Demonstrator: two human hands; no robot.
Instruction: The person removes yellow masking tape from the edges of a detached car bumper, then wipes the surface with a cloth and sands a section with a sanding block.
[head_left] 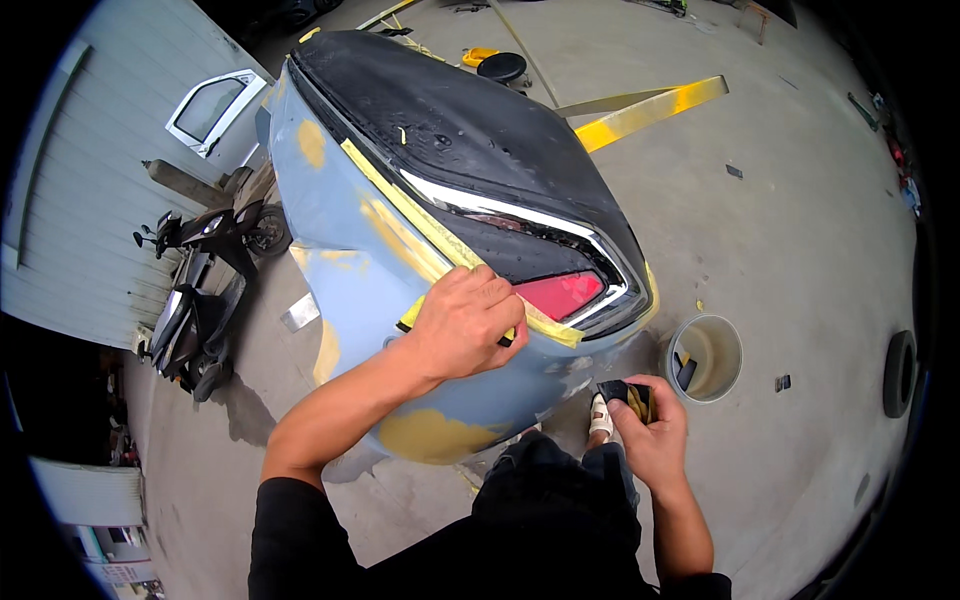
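A car bumper (345, 275), grey-blue with tan patches, stands before me. Its black section (450, 110) carries chrome trim (610, 240) and a red reflector (562, 297). Yellow masking tape (400, 208) runs along the border between the painted and black parts. My left hand (465, 320) presses down on the painted surface beside the reflector, fingers curled over a yellow-and-black pad (408, 314) that they mostly hide. Lower and to the right, my right hand (655, 435) is closed on a folded piece of black sandpaper (622, 395), away from the bumper.
A grey bucket (735, 375) with dark pieces inside stands on the concrete floor right of my feet. Yellow stand bars (650, 110) jut out behind the bumper. To the left are a black scooter (210, 290) and a white car door (212, 108). A tire (900, 373) lies far right.
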